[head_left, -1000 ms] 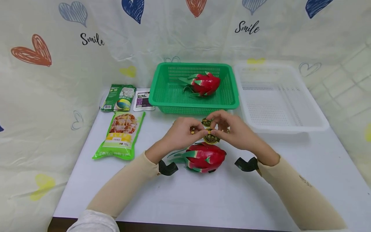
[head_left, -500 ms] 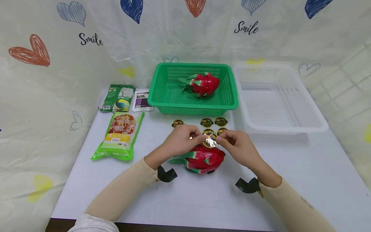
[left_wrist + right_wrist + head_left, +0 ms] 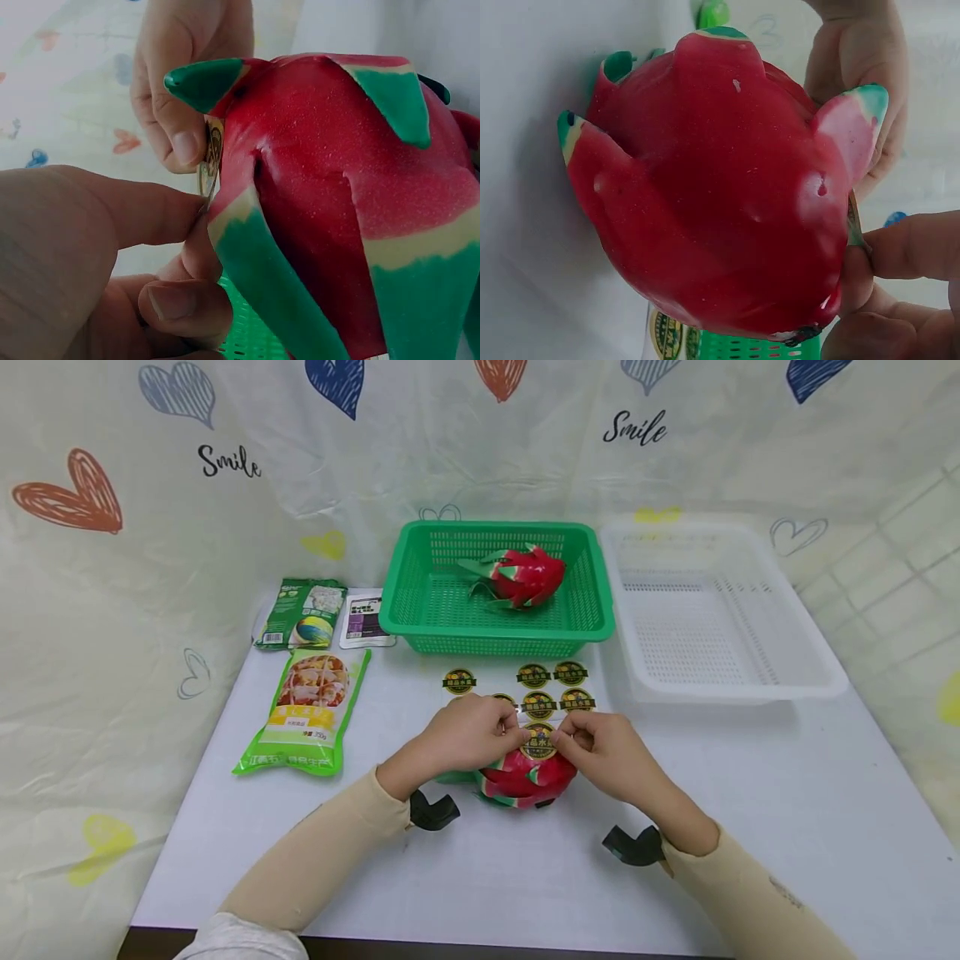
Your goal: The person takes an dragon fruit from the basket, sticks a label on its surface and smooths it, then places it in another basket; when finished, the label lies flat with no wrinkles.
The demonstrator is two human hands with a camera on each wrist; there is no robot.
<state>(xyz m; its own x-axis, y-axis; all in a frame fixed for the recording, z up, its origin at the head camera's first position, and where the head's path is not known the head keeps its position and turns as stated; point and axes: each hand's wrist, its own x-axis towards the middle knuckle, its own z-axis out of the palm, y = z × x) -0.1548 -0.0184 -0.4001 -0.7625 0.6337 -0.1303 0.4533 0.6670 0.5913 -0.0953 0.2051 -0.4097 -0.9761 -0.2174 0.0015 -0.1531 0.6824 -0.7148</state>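
Observation:
A round black-and-gold sticker point(image 3: 538, 742) is stretched between my two hands, at the far upper side of a red dragon fruit point(image 3: 525, 781) with green-tipped scales. My left hand point(image 3: 471, 728) pinches the sticker's left edge between thumb and finger. On the opposite edge, my right hand point(image 3: 613, 750) pinches it the same way. Seen edge-on in the left wrist view, the sticker point(image 3: 211, 156) lies close against the fruit point(image 3: 322, 172); whether it touches all over I cannot tell. In the right wrist view the fruit point(image 3: 720, 180) covers most of it.
Behind the hands lies a sheet of more stickers point(image 3: 538, 705). A green basket point(image 3: 502, 639) holds another dragon fruit point(image 3: 528, 578). To its right stands a white basket point(image 3: 738, 689). At left are a light-green food bag point(image 3: 303, 714), a dark-green packet point(image 3: 303, 614) and a white-and-purple packet point(image 3: 367, 622).
Both hands have come nearer to me, from the sticker sheet down to the fruit, bringing the sticker along. The sheet is now more exposed. The fruit stays where it was.

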